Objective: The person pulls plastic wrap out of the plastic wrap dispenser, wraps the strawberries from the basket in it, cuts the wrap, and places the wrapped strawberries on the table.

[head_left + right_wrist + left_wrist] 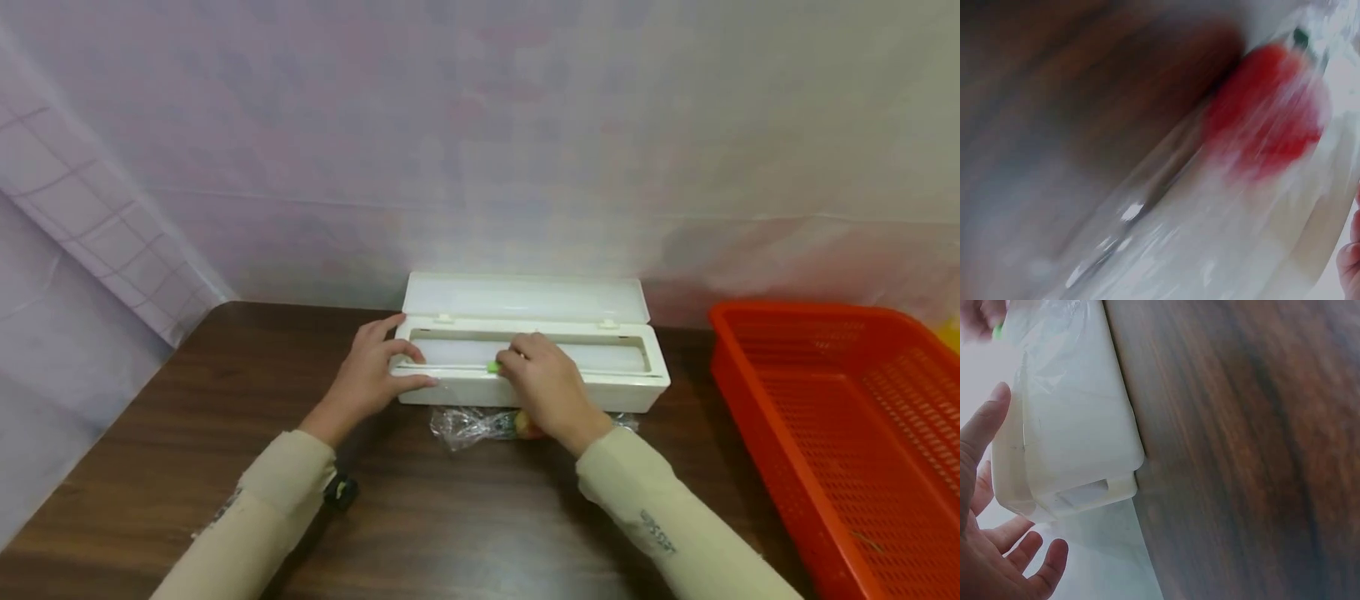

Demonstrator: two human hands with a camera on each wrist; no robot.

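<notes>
A white plastic wrap dispenser point(480, 390) lies lengthwise with its lid point(525, 298) raised at the back and a pale roll point(611, 357) inside. At its left end, my left hand point(365, 367) grips the box, thumb on the front wall and a finger over the rim. My right hand point(551, 387) pinches a small green slide cutter point(492, 367) on the front rail, near the middle. Clear plastic film point(468, 427) hangs over the front onto the table. Under it sits a red round fruit or vegetable point(1266, 112) with a dark green bit, partly hidden by my right hand in the head view.
A red perforated plastic basket point(795, 450) stands to the right on the brown wooden table point(450, 533). A small black object point(341, 492) is beside my left sleeve. Behind the dispenser hangs a pale curtain-like sheet point(525, 167).
</notes>
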